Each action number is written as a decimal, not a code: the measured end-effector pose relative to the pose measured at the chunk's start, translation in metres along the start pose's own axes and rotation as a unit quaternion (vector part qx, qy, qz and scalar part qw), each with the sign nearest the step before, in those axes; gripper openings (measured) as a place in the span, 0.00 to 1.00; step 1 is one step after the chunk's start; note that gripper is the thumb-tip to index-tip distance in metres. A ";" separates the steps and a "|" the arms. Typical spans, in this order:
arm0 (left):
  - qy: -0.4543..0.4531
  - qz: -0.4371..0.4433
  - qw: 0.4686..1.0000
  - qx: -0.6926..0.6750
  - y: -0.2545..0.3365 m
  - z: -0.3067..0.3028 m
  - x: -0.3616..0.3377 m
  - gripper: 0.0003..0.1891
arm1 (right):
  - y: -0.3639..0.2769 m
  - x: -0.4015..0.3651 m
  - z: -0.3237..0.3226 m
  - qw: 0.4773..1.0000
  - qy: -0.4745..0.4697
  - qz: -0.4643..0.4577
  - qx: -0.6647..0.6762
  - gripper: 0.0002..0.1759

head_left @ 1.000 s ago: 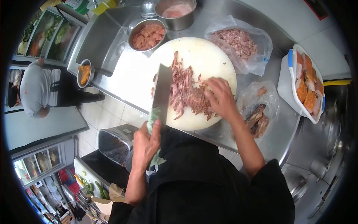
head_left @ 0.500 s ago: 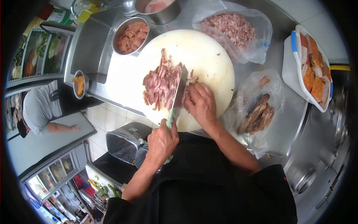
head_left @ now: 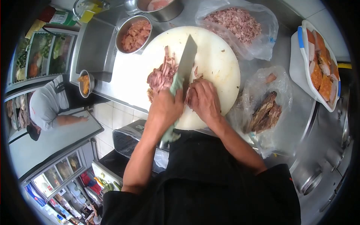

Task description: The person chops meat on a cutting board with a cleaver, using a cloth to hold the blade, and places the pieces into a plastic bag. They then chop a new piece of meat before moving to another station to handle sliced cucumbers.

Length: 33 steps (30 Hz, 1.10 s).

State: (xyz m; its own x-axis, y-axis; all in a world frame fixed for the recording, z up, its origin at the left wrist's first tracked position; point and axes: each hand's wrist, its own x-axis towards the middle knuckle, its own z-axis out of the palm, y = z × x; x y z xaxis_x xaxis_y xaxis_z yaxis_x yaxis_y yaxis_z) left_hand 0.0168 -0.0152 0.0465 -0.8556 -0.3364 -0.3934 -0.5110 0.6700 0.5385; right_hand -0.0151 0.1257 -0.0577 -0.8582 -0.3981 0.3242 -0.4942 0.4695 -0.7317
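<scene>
Left hand [head_left: 165, 108], fingers clamped on cloth-wrapped cleaver [head_left: 186, 60], blade tilted above round cutting board [head_left: 221, 63], right hand [head_left: 205, 100], fingers curled together gripping sliced meat [head_left: 162, 77], remaining pile just beyond left-hand knuckles, across the blade from right fingertips.

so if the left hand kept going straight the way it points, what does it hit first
Probably the sliced meat on the board: the left hand, gripping the cleaver, points up the board and the pile lies just ahead of its knuckles. Its height above the board is unclear.
</scene>
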 end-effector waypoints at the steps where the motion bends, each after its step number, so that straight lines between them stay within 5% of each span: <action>1: -0.013 -0.037 0.999 0.032 0.006 -0.004 -0.019 0.22 | -0.002 0.002 0.000 1.000 0.022 0.002 -0.001 0.13; 6: -0.031 -0.080 0.992 0.093 -0.012 0.020 -0.074 0.18 | -0.003 0.003 0.002 1.000 0.018 -0.001 -0.009 0.11; 12: 0.098 0.055 0.994 0.010 -0.008 0.042 0.013 0.19 | 0.007 -0.001 0.004 0.999 -0.017 -0.010 -0.027 0.11; 21: -0.043 -0.086 0.992 0.075 -0.003 0.010 -0.067 0.21 | -0.004 -0.001 0.008 0.998 0.000 0.027 -0.049 0.11; 31: 0.128 0.042 0.991 -0.004 0.019 0.033 0.035 0.21 | 0.001 -0.001 0.007 0.999 -0.014 -0.002 -0.050 0.14; 33: 0.033 -0.010 0.999 0.022 0.016 0.019 0.010 0.21 | 0.001 -0.001 0.006 0.999 -0.013 0.022 -0.018 0.13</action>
State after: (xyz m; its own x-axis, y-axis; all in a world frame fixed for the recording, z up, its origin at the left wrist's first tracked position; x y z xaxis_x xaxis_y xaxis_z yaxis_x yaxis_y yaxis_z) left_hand 0.0019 0.0045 0.0373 -0.8494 -0.3928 -0.3525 -0.5256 0.6901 0.4975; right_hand -0.0138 0.1218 -0.0621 -0.8759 -0.3964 0.2751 -0.4603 0.5155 -0.7228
